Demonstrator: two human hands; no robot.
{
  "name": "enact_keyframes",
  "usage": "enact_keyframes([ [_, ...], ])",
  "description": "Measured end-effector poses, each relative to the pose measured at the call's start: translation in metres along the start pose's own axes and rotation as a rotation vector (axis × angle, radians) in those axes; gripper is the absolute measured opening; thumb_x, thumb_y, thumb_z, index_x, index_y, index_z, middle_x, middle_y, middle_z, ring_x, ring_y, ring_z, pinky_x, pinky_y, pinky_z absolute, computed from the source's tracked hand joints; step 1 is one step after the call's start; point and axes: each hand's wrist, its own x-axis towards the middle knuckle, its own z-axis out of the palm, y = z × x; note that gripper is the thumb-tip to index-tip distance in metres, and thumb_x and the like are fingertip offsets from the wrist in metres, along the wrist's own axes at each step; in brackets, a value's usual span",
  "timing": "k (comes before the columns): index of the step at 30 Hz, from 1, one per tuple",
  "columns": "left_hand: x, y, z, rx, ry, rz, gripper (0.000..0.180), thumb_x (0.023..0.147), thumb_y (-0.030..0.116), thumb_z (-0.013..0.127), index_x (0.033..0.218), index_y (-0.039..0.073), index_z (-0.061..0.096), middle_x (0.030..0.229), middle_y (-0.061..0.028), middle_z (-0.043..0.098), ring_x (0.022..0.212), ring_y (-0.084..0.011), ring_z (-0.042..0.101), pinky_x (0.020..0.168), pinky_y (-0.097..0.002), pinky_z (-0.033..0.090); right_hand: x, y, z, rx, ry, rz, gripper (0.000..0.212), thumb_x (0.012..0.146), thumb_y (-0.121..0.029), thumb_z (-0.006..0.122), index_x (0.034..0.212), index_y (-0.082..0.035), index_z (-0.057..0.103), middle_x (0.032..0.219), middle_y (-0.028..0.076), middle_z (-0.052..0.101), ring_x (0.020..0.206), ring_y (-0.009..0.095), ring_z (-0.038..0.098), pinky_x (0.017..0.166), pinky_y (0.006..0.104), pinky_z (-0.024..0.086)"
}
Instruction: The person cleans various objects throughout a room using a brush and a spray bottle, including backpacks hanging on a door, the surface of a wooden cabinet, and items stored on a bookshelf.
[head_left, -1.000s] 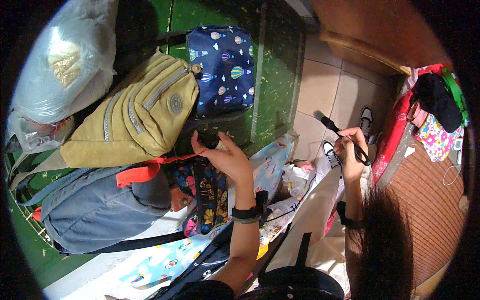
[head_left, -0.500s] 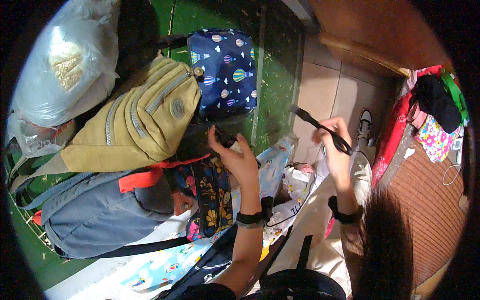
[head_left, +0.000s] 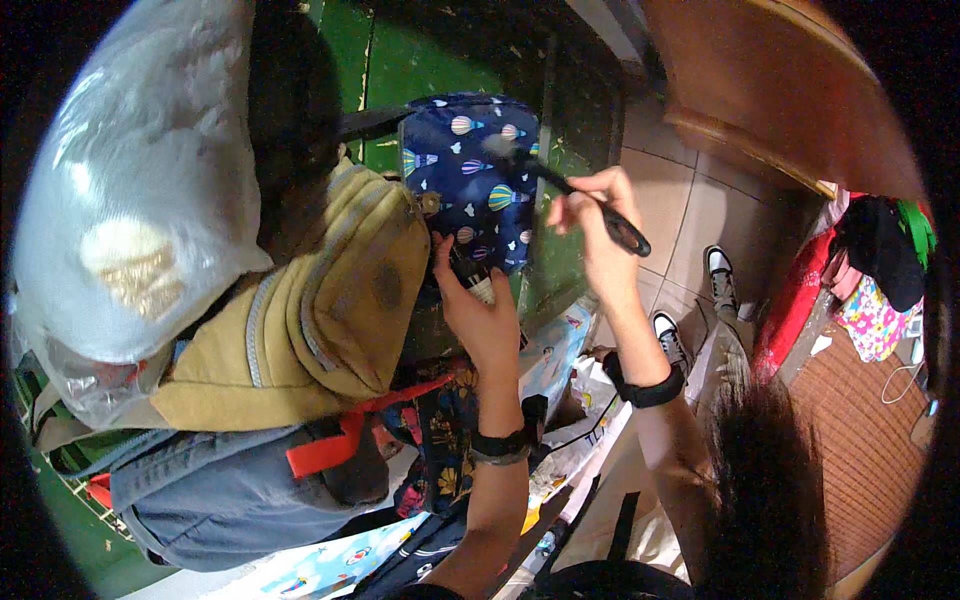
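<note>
Green-painted flat surface [head_left: 415, 50], finish chipped. Laid on it: navy fabric pouch with hot-air-balloon print [head_left: 455, 190]; khaki zippered fabric bag [head_left: 340, 290], alongside; grey-blue fabric backpack with red strap [head_left: 220, 500]; bulging translucent plastic bag [head_left: 150, 190], far left.

Floor of pale square tiles [head_left: 650, 190]. On it: black-and-white shoes [head_left: 720, 275], worn.

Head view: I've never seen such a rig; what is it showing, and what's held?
There is no machine: these are a person's bare hands, seen by a camera worn on the head, looking down. The right hand holds what looks like a black brush, its tip blurred over a navy bag with balloons. The left hand holds a small dark item with a pale label; I can't tell what. On the green surface also lie a tan bag, a grey backpack and a plastic bag.
</note>
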Motion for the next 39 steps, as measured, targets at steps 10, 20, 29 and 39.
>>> enact_keyframes([
  [10, 0.004, -0.006, 0.005, -0.047, -0.070, -0.074, 0.061, 0.082, -0.002, 0.064, 0.139, 0.008, 0.043, 0.123, -0.0195, 0.060, 0.102, -0.0308, 0.062, 0.090, -0.0394, 0.049, 0.011, -0.011, 0.004, -0.220, 0.124, -0.094, 0.009, 0.088, 0.000, 0.057, 0.096, 0.001, 0.053, 0.075, 0.007, 0.066, 0.069, 0.012, 0.063, 0.062, 0.0269, 0.048],
  [20, 0.008, 0.003, 0.003, -0.186, -0.172, -0.300, 0.060, 0.082, 0.002, 0.063, 0.139, 0.005, 0.043, 0.138, -0.0259, 0.050, 0.128, -0.0414, 0.049, 0.107, -0.0453, 0.038, 0.019, 0.017, -0.007, -0.544, 0.275, -0.140, 0.013, 0.088, -0.007, 0.061, 0.098, -0.003, 0.055, 0.071, 0.011, 0.064, 0.063, 0.015, 0.061, 0.056, 0.0318, 0.046],
  [29, 0.001, -0.007, 0.008, -0.204, -0.163, -0.251, 0.058, 0.083, 0.002, 0.062, 0.138, 0.005, 0.044, 0.135, -0.0233, 0.054, 0.123, -0.0404, 0.054, 0.103, -0.0445, 0.042, 0.024, 0.037, -0.003, -0.292, 0.265, -0.029, 0.007, 0.089, -0.005, 0.061, 0.092, -0.001, 0.056, 0.074, 0.004, 0.058, 0.069, 0.009, 0.056, 0.064, 0.0252, 0.045],
  [39, 0.000, -0.019, 0.008, -0.238, -0.177, -0.217, 0.063, 0.085, -0.001, 0.061, 0.142, 0.014, 0.039, 0.115, -0.0167, 0.060, 0.057, -0.0169, 0.059, 0.049, -0.0295, 0.051, 0.012, 0.018, 0.017, -0.611, 0.160, -0.009, 0.014, 0.086, -0.010, 0.064, 0.094, -0.002, 0.057, 0.076, 0.015, 0.068, 0.070, 0.019, 0.069, 0.064, 0.0323, 0.052],
])
